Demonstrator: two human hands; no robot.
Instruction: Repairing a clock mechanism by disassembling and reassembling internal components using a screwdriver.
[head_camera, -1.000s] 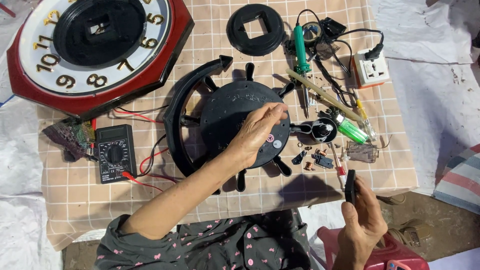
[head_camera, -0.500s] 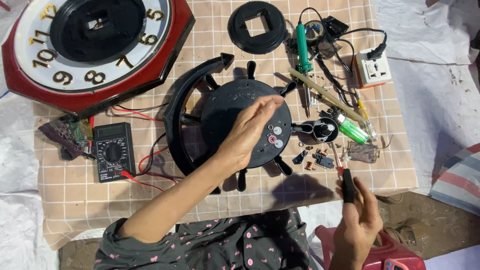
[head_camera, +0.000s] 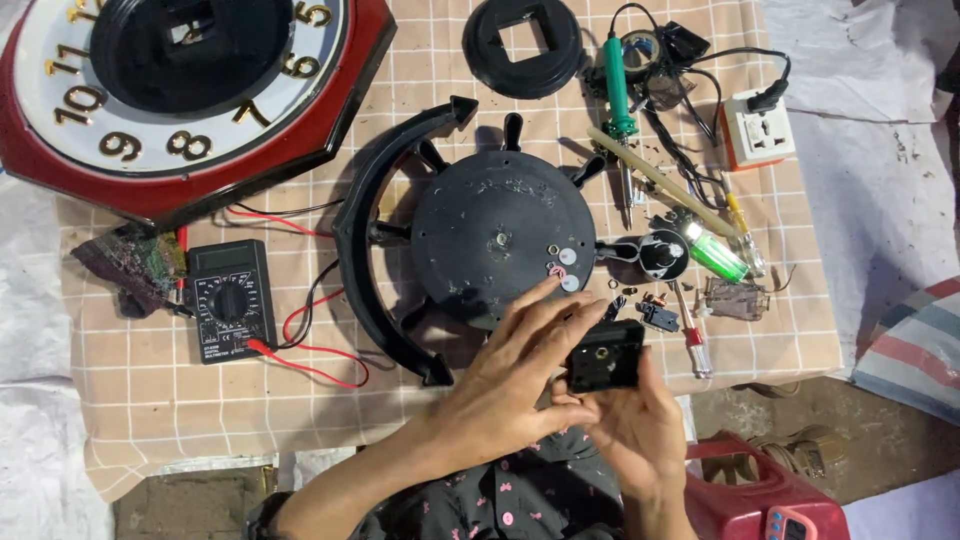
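1. Head view, lower centre of the frame: the right hand (head_camera: 640, 430) grips a small black square box (head_camera: 605, 355), apparently a clock movement, with thumb and fingers closed around its lower edge and sides. A round hole shows on the face turned to the camera.
2. The left hand (head_camera: 510, 380) comes in from the lower left and lies against the left side of the same box. Its fingers are spread and partly curled, the fingertips reaching toward the box's upper left corner and the lower rim of the black round disc (head_camera: 503, 237). Whether it truly grips the box cannot be told.
3. The box is held just above the near edge of the checked cloth (head_camera: 150, 400), just below the disc.
4. The disc sits at centre frame with short spokes around it and a curved black arc piece (head_camera: 365, 235) at its left side.
5. Upper left: a large clock face with a red octagonal frame (head_camera: 180, 90).
6. Left of centre: a black multimeter (head_camera: 230, 300) with red leads trailing to its right.
7. Upper centre: a black ring with a square opening (head_camera: 525, 42).
8. Upper right: a green-handled soldering iron (head_camera: 620, 85) and a white socket block (head_camera: 757, 127).
9. Right of the disc: a green lighter (head_camera: 718, 257) and a red-tipped screwdriver (head_camera: 690, 325), among small loose parts.
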